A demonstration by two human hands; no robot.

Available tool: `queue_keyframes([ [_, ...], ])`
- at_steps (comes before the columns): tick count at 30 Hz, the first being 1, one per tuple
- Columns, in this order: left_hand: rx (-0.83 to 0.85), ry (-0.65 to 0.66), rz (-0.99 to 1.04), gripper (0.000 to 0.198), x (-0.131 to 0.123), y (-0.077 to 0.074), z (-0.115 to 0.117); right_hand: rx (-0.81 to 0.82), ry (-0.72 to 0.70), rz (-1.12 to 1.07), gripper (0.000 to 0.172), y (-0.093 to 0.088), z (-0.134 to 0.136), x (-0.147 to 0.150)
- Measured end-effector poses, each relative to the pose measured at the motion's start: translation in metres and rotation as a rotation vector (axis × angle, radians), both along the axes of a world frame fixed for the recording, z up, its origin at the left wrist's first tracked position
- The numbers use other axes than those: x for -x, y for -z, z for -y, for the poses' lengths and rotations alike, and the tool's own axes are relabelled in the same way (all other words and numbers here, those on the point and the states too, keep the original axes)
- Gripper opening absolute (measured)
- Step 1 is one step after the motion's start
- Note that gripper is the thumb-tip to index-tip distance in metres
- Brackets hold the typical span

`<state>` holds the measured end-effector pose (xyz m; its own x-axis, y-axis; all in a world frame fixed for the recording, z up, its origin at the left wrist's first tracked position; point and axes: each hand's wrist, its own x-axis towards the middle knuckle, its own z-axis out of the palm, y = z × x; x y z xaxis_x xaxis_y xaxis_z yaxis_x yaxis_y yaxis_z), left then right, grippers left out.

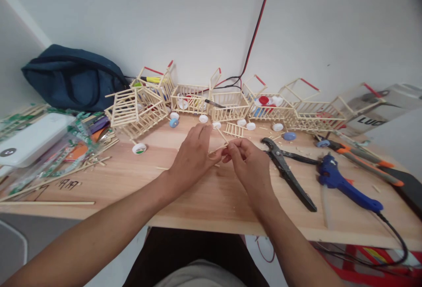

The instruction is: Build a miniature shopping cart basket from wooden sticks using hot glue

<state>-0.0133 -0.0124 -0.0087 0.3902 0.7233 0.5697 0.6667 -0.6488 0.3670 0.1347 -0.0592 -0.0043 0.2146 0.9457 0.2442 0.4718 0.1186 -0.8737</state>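
Both hands meet over the middle of the wooden table (204, 208). Between my fingertips are thin wooden sticks (222, 136) that join at an angle. My right hand (252, 164) pinches them near the joint with thumb and forefinger. From the other side, my left hand (193, 153) is closed at the lower stick, its thumb against it and its far fingertips partly hidden. Just beyond the hands lies a small ladder-like stick panel (234, 129). Behind it stands a row of miniature stick shopping carts (229, 106) with red-tipped handles and bottle-cap wheels (203, 118).
Right of my hands lie black pliers (290, 175), a blue glue gun (346, 183) with its cord, and orange-handled tools (369, 159). At left are a white power bank (36, 139), loose sticks (49, 202), wrappers and a dark blue pouch (72, 78). A red-black cable (260, 16) runs down the wall.
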Motion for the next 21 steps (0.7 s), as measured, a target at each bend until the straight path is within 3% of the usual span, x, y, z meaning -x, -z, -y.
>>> queue_keyframes([
  [21, -0.092, 0.004, -0.014, 0.045, -0.0003, 0.0026, -0.0022, -0.012, 0.002, 0.012, 0.019, 0.0035, 0.0006, 0.0010],
])
